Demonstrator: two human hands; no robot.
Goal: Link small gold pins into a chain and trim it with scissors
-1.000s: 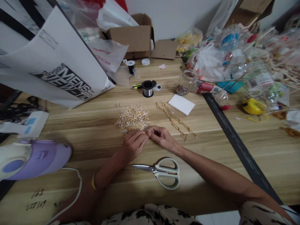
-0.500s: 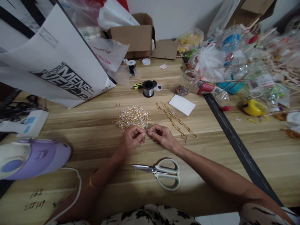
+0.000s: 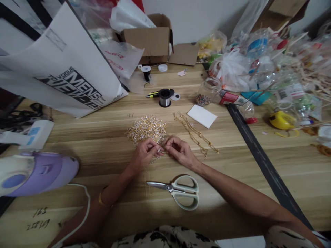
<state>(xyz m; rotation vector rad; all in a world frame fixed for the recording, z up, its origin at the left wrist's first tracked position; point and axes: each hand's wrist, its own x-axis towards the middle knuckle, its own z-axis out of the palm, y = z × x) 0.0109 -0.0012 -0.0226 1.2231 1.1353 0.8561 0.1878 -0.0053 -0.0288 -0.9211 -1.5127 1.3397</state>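
Since everything sits close in on the wooden table [image 3: 108, 137], going near to far:
pencil scribble [image 3: 41, 210]: "165" written straight on the wood, and the row under it is too messy to read
scissors [image 3: 178, 190]: lying flat and closed just in front of the wrists, handles to the right, so I'd guess an easy grab for that side
left hand [image 3: 144, 155]: thumb and forefinger pinched tight on the small metal piece [image 3: 159, 149], other fingers curled
right hand [image 3: 181, 153]: fingertips nipped onto that same piece from the other side, so it's held between both hands just above the table
pile of findings [image 3: 147, 128]: gold and silver bits heaped right past the fingertips, no reaching needed
gold chains [image 3: 196, 135]: laid out long beside the right hand, apart from the pile, probably so they don't tangle
wire spool [image 3: 165, 97]: upright, further back
white bag [image 3: 64, 69]: leaning over the table, print upside down, reads "VOGUE", "MENS", "VIEW"
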